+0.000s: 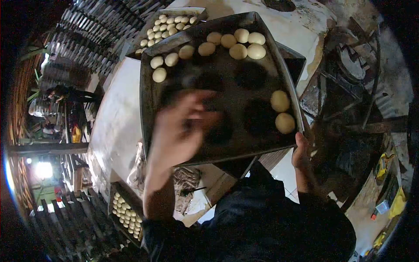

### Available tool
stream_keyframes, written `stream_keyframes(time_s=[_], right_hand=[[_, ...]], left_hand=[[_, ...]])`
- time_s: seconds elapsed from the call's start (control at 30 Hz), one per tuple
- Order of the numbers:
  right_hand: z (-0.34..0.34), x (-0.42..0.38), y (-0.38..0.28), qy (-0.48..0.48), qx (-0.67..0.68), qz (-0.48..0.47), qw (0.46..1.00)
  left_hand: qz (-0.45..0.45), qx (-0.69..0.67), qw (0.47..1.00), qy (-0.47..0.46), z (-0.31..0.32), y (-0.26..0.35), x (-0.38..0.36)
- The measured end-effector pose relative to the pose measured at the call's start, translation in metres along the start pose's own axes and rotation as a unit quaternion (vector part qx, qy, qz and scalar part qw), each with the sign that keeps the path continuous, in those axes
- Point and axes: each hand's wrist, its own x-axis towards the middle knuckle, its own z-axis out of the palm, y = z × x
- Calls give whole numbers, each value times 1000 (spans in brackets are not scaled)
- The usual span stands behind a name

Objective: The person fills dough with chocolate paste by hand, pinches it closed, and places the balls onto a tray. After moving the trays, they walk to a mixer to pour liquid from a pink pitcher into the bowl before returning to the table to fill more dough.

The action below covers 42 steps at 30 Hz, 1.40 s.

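A dark square metal tray (262, 142) is held tilted in front of me. My right hand (302, 153) grips its near right corner, thumb over the rim. My left hand (183, 126) is over the left half of the tray, smeared by motion; whether it holds anything cannot be made out. Pale, rounded bun-like pieces (238, 51) lie in a loose group along the far side. Three more (159, 74) sit at the far left corner, and two (279, 101) rest by the right wall. Darker round patches (250, 75) mark the tray's bottom.
Behind, a second tray (205, 9) carries several similar pale pieces (172, 26). Another filled tray (139, 218) stands low at the left. A large pale rounded surface (118, 109) lies beneath the held tray. A bright lamp (43, 170) glows at the left, near a slatted wall (100, 35).
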Motion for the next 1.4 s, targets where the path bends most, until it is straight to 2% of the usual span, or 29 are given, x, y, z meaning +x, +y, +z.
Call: stream_keyframes(time_s=[0.03, 0.07, 0.13, 0.2, 0.23, 0.3, 0.33, 0.43, 0.5, 0.53, 0.57, 0.6, 0.63, 0.73, 0.77, 0.8, 0.83, 0.87, 0.9, 0.97, 1.03, 1.07, 1.13, 1.2, 1.23, 1.27, 1.3, 1.33, 1.4], right_hand=[[-1, -1, -4, -6, -2, 1, 1000], [-3, -2, -8, -12, -4, 3, 1000], [-7, -4, -16, -29, 0, 34, 999], [-11, -4, -28, -48, 14, 89, 995], [-14, -3, -32, -47, -71, 36, 996], [-21, -7, -40, -39, -237, -66, 969], [-21, -13, -45, -8, -240, -100, 965], [-18, -36, -70, 51, -272, -173, 945], [-12, -50, -92, -126, -97, -18, 987], [12, -63, -95, -167, 47, -9, 985], [36, -76, -98, -207, 188, 11, 960], [46, -88, -108, -282, 128, 25, 951], [52, -95, -121, -378, 93, 91, 917], [92, -154, -151, -341, 34, -104, 934], [103, -173, -142, -323, 9, -260, 910], [106, -201, -149, -343, -50, -334, 877], [113, -225, -161, -408, 30, -297, 863], [119, -249, -170, -430, 79, -266, 859], [125, -274, -179, -449, 128, -232, 853], [135, -313, -192, -469, 181, -167, 848], [137, -337, -192, -538, 128, -165, 816], [141, -357, -192, -535, 163, -153, 814], [137, -387, -198, -533, 176, -51, 826], [155, -403, -189, -485, 146, -232, 830], [166, -414, -170, -456, 119, -215, 855], [174, -416, -155, -490, 92, -139, 855], [182, -409, -141, -529, 43, -170, 830], [191, -400, -132, -563, -6, -201, 802], [203, -390, -119, -531, -22, -291, 796]], left_hand=[[52, -33, 996, -69, 30, 10, 24], [100, 91, 980, -148, 50, 14, 48], [80, 159, 967, -185, 108, -8, 79], [95, 164, 967, -170, 135, -3, 84], [103, 167, 967, -164, 140, -2, 82], [55, 93, 986, -123, 138, 1, 72], [30, 55, 993, -100, 134, 5, 64], [141, -14, 984, 105, 88, 25, 0], [108, -83, 975, 174, 77, 35, -64], [92, -116, 966, 211, 73, 38, -99], [119, -28, 968, 217, 70, 40, -132], [96, -16, 978, 186, 71, 42, -165], [74, -2, 985, 154, 71, 44, -198], [82, 8, 959, 272, 70, 41, -285], [65, -26, 956, 286, 71, 34, -317], [39, -237, 918, 317, 84, 37, -346], [24, -132, 918, 373, 91, 28, -374], [4, -24, 907, 421, 97, 23, -402], [-58, -130, 864, 482, 103, 36, -427], [-51, -84, 832, 547, 118, 32, -466], [-72, -83, 790, 604, 138, 45, -493], [-99, -37, 794, 599, 153, 39, -511], [19, -159, 741, 652, 151, 45, -508], [-77, -147, 805, 569, 149, 32, -527], [-122, -133, 835, 520, 149, 25, -536], [-183, -221, 800, 528, 147, 26, -536], [-200, -174, 802, 535, 150, 12, -538], [-189, -265, 767, 552, 150, 5, -537], [-165, -440, 680, 563, 150, -8, -531]])
